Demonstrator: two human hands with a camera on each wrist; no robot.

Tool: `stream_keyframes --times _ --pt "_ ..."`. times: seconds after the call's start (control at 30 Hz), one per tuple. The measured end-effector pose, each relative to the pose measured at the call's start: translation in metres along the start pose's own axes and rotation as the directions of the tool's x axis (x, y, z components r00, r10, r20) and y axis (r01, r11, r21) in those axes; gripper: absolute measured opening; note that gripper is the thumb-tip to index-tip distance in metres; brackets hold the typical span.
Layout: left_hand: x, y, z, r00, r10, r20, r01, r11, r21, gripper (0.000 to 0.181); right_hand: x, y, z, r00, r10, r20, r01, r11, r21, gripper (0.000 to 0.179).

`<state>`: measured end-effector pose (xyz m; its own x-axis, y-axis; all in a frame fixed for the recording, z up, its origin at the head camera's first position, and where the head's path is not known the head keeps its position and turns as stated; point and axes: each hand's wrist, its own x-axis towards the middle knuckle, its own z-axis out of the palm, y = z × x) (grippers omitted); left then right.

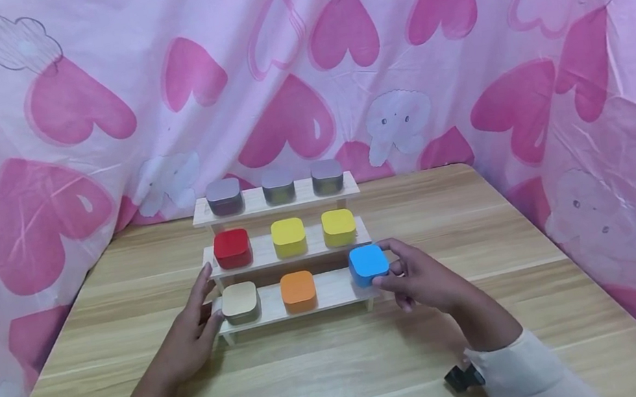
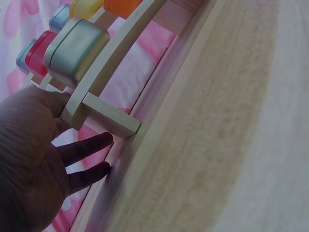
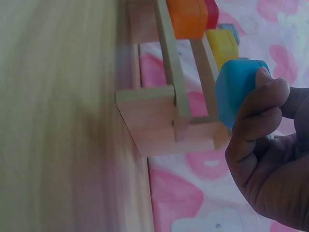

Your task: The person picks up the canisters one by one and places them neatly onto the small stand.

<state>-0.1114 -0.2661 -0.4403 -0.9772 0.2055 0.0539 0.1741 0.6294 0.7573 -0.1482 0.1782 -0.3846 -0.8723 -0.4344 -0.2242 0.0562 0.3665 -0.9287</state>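
Observation:
My right hand [image 1: 414, 273] pinches a small blue square tin [image 1: 369, 265] between thumb and fingers at its right side. The tin hangs over the right end of the lowest shelf board, and in the right wrist view a gap shows between tin and board. At the stepped wooden rack's [image 1: 333, 291] left end is my left hand [image 1: 187, 341], its thumb at the end of the lowest board. Two of its fingers [image 2: 89, 147] stretch out straight beside the rack's leg. A beige tin [image 1: 241, 302] and an orange tin [image 1: 298, 291] stand on that board.
On the middle board stand a red tin [image 1: 232, 248] and two yellow tins [image 1: 289, 237]. Three grey tins [image 1: 278, 186] line the top board. The rack stands on a wood-grain table [image 1: 334, 376], with a pink heart-patterned cloth [image 1: 280, 114] behind and at both sides.

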Motion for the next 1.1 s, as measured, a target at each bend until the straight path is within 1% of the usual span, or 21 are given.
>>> stream_keyframes --times 0.17,0.27,0.5,0.63,0.87,1.1 --pt "0.000 0.000 -0.001 1.000 -0.006 0.004 0.006 1.000 0.004 0.098 0.004 0.002 0.013 1.000 -0.015 0.005 0.015 1.000 0.004 0.064" --pt "0.000 0.000 -0.001 1.000 -0.007 0.006 0.007 1.000 0.004 0.098 0.008 0.002 0.021 1.000 -0.014 -0.009 0.014 1.000 0.008 0.064" --pt "0.000 0.001 -0.002 1.000 0.006 0.007 -0.006 1.000 -0.004 0.097 0.013 0.002 0.034 0.997 0.049 -0.061 -0.049 0.999 0.004 0.064" --pt "0.000 0.001 -0.002 1.000 0.012 0.006 -0.012 1.000 -0.006 0.097 0.014 0.002 0.038 0.995 0.069 -0.071 -0.069 0.998 0.000 0.061" --pt "0.000 0.001 -0.002 1.000 -0.010 0.011 0.010 1.000 -0.003 0.098 0.015 0.001 0.042 0.992 0.087 -0.087 -0.088 0.996 -0.015 0.063" --pt "0.000 -0.002 0.000 1.000 0.003 0.010 -0.003 1.000 -0.012 0.097 0.016 0.000 0.044 0.987 0.114 -0.112 -0.119 0.992 -0.033 0.063"
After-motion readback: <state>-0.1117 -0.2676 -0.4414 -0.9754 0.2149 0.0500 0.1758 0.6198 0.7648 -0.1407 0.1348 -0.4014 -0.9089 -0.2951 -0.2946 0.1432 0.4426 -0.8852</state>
